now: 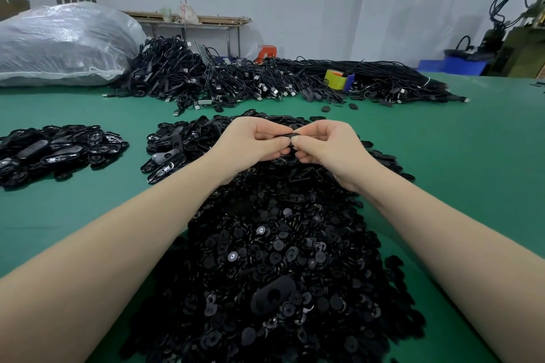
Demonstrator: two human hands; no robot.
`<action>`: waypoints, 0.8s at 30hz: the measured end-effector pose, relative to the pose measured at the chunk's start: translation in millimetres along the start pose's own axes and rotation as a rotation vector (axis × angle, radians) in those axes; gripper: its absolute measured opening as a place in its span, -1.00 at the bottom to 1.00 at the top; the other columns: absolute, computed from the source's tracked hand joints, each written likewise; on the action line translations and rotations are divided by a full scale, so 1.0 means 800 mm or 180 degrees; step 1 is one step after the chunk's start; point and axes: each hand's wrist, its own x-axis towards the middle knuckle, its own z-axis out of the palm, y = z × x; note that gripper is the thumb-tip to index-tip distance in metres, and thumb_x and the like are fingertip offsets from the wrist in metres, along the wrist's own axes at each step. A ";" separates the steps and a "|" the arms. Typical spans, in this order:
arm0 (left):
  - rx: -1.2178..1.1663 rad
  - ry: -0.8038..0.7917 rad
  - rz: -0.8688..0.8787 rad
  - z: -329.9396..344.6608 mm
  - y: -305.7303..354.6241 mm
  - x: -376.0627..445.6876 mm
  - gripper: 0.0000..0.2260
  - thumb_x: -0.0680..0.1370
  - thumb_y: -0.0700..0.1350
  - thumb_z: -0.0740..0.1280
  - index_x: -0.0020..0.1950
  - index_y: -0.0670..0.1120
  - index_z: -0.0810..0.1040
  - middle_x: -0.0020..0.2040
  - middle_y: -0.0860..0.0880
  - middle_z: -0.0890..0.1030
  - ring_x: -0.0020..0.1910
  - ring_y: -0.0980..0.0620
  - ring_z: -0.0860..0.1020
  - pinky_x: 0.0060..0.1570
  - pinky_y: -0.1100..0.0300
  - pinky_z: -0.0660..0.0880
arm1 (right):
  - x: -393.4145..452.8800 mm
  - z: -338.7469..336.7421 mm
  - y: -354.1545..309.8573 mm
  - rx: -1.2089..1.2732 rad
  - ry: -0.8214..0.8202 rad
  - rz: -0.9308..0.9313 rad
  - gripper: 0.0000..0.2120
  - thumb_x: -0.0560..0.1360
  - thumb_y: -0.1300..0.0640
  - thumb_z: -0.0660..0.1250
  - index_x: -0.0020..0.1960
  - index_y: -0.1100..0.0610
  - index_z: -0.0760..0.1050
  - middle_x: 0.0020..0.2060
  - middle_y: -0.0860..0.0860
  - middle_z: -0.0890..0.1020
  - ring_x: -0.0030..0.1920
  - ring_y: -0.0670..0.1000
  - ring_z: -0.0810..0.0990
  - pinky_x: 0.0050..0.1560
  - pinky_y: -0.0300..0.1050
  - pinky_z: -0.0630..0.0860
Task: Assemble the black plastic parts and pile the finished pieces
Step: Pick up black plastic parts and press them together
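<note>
At the far left corner of the table (88,209) I see a big clear plastic bag (62,44), stuffed full. Nearer, by the left edge, lies a small pile of finished pieces (56,150), oval black shells heaped together. To its right a second heap of oval shells (174,144) sits just beside the main mound. My left hand (253,141) has its fingers curled in, pinching one end of a black plastic part (290,136) held above the mound. My right hand (327,144) meets it fingertip to fingertip, pinching the other end of the same part; I cannot tell how the piece is fitted together between the fingers. Below both forearms a large mound of loose black parts (280,259), mostly small round discs, runs from the hands down to the near edge. Along the far edge stretches a tangle of black cables (265,79), with a yellow tape roll (334,79) resting on it towards the right.
</note>
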 end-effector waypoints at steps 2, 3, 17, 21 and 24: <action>-0.0019 0.0037 -0.0010 -0.001 -0.001 0.000 -0.80 0.55 -0.25 0.41 -0.04 0.06 0.69 -0.10 -0.02 0.74 -0.08 0.08 0.70 -0.09 0.32 0.59 | -0.001 0.001 0.001 0.0076 -0.0042 0.0019 -0.94 0.48 0.27 0.43 -0.11 0.14 0.59 -0.33 0.00 0.69 -0.33 -0.10 0.66 -0.25 -0.28 0.58; -0.0020 0.0063 -0.0001 -0.001 -0.001 0.000 -0.78 0.55 -0.25 0.41 -0.07 0.09 0.70 -0.10 -0.01 0.74 -0.08 0.08 0.70 -0.07 0.30 0.60 | -0.001 0.001 0.000 0.0110 -0.0058 0.0012 -0.94 0.48 0.27 0.44 -0.10 0.14 0.60 -0.33 0.00 0.70 -0.31 -0.10 0.67 -0.24 -0.27 0.59; -0.0144 0.0010 -0.0095 -0.001 -0.002 0.002 -0.80 0.54 -0.28 0.42 -0.06 0.02 0.70 -0.12 -0.03 0.74 -0.09 0.07 0.71 -0.10 0.33 0.59 | -0.002 -0.001 -0.004 -0.0229 -0.0047 -0.0056 -0.94 0.47 0.27 0.44 -0.14 0.14 0.60 -0.33 0.04 0.68 -0.34 -0.10 0.66 -0.26 -0.27 0.59; -0.0164 -0.0070 -0.0134 0.000 0.000 0.002 -0.81 0.54 -0.30 0.41 -0.04 -0.01 0.70 -0.13 -0.02 0.74 -0.11 0.10 0.70 -0.12 0.35 0.58 | -0.004 -0.002 -0.003 -0.0246 -0.0049 -0.0058 -0.93 0.47 0.30 0.43 -0.14 0.17 0.58 -0.32 0.06 0.66 -0.36 -0.12 0.63 -0.27 -0.26 0.58; -0.0033 -0.0114 -0.0163 0.000 0.001 0.001 -0.82 0.55 -0.28 0.41 -0.03 0.00 0.70 -0.15 -0.01 0.74 -0.13 0.12 0.69 -0.15 0.35 0.57 | -0.004 -0.002 0.001 -0.0307 -0.0047 -0.0063 -0.95 0.47 0.29 0.43 -0.13 0.18 0.59 -0.33 0.05 0.66 -0.37 -0.12 0.62 -0.28 -0.27 0.56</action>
